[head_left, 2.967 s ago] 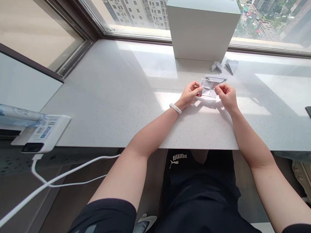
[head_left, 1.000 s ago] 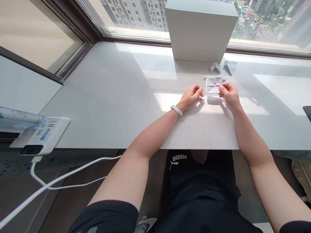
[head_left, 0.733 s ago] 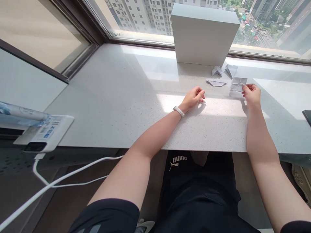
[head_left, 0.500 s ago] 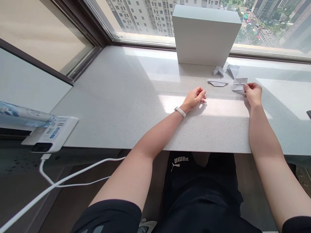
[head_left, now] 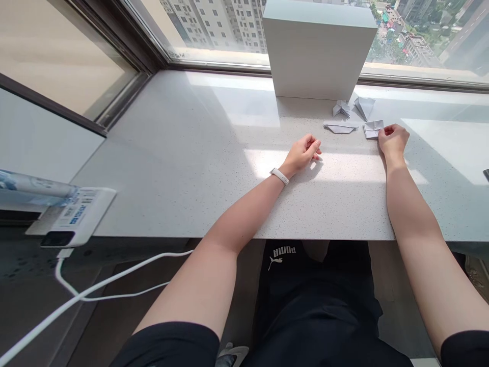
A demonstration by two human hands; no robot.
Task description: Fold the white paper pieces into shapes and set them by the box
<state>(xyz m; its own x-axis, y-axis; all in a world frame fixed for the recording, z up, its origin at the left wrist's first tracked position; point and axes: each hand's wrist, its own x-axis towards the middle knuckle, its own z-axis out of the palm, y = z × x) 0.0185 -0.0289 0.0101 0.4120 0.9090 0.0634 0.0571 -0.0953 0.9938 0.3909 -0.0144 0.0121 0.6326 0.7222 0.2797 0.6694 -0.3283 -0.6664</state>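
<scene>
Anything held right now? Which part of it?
Right hand seems to pinch the right edge of a folded white paper square; left hand lies empty.

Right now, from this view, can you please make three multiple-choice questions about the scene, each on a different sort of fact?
1. Where do the folded paper pieces lie?
A. In front of the white box
B. On top of the box
C. On the floor

2. How many folded pieces show?
A. Two
B. Three
C. Four

3. What is the left hand doing?
A. Holding paper
B. Resting empty
C. Gripping the box

1: A, they sit on the counter before the box.
2: C, four separate pieces show.
3: B, nothing shows in its fingers.
</scene>
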